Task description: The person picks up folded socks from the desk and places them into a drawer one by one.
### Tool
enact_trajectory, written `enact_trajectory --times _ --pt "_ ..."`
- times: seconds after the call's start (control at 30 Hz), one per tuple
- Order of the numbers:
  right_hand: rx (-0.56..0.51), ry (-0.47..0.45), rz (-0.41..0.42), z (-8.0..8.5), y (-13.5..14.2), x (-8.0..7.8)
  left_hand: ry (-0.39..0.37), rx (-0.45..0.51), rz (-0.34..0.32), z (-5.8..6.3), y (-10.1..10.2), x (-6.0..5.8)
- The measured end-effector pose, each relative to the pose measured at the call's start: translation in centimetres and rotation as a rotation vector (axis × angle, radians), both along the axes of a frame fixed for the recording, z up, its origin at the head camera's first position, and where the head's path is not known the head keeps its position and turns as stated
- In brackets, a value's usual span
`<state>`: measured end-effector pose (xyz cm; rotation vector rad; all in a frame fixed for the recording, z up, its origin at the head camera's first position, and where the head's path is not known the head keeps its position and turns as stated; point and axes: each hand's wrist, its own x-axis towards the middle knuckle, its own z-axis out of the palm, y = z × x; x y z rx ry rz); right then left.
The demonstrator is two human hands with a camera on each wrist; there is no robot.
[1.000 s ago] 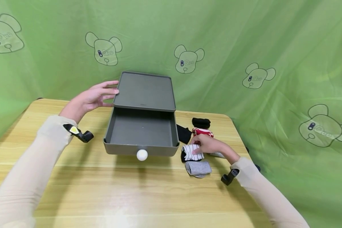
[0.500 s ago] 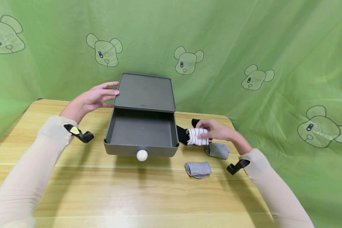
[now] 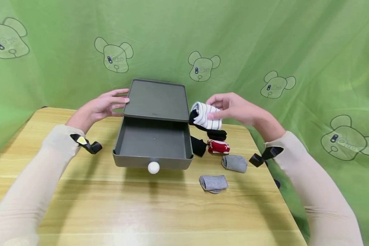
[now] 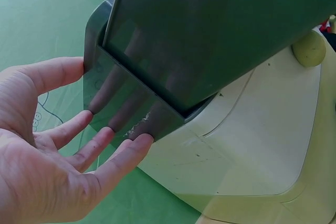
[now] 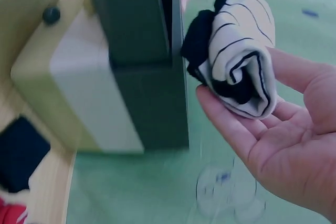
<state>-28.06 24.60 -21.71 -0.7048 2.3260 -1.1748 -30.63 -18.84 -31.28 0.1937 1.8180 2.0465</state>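
White pinstriped rolled socks (image 3: 203, 113) are pinched by the right hand (image 3: 236, 107) just right of the grey drawer unit (image 3: 156, 99), black part facing it, while the unit's left side is touched by the outstretched left hand (image 3: 98, 106).

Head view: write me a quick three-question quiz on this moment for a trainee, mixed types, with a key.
1. What does the right grip hold?
A) the red bundle
B) the striped bundle
C) the white knob

2. True or false: the striped bundle is held outside the open drawer.

3. How many grey bundles lie on the table?

Key:
1. B
2. True
3. Two
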Motion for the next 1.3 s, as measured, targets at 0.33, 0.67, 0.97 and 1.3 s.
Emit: enact_trajectory --times 0.33,0.67,0.97,1.3 --pt "0.049 -0.101 0.031 0.4 -8.7 2.0 -0.001 -0.012 -0.007 0.0 0.2 -0.2" --pt "0.162 -0.148 0.029 -2.3 -14.4 2.9 -0.004 -0.023 -0.007 0.0 0.3 -0.5" --pt "0.173 -0.171 0.019 -4.0 -17.1 3.2 -0.014 -0.025 -0.003 -0.3 -0.1 -0.3" --pt "0.191 -0.143 0.038 -4.9 -18.6 3.3 -0.010 -0.025 0.014 -0.3 -0.1 -0.7"
